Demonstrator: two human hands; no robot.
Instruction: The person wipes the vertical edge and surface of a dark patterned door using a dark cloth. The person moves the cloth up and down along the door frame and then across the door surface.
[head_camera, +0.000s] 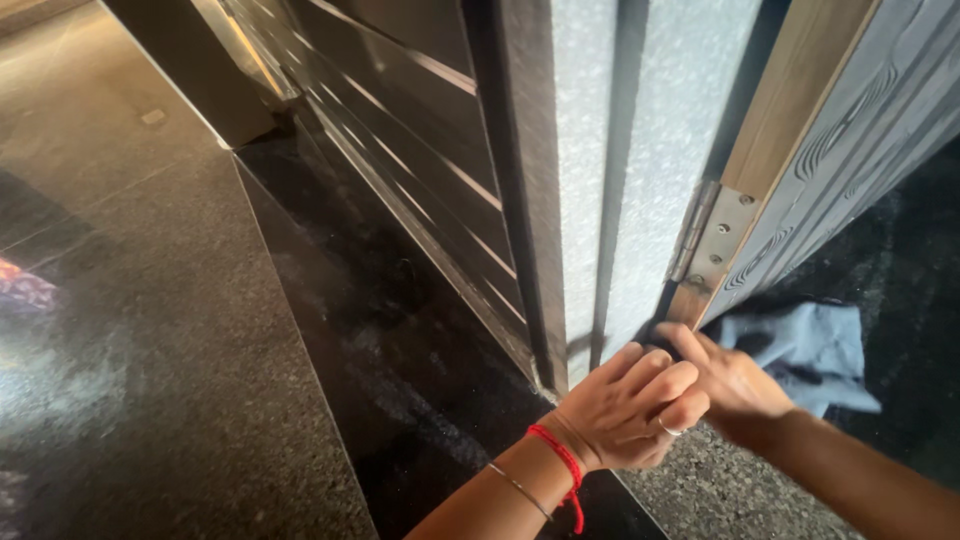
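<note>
Our left hand (625, 405) curled loosely, grasping nothing visible; our right hand (730, 380) touched the door's (850, 130) bottom edge near the hinge (715, 240), its grasp indeterminable; blue cloth (810, 350) beside.

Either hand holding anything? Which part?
Cannot tell. Left hand covers right hand at the wooden door's bottom corner; crumpled light-blue cloth lies behind, unheld.

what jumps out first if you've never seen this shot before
Two bare hands meet low in the middle: the left hand, with a red string and a thin bangle at the wrist, lies over the right hand, whose fingers reach to the foot of the door edge. Just above them a metal hinge joins the wood-grained door to its frame, and a pale blue cloth lies on the dark floor behind the right hand.
</note>
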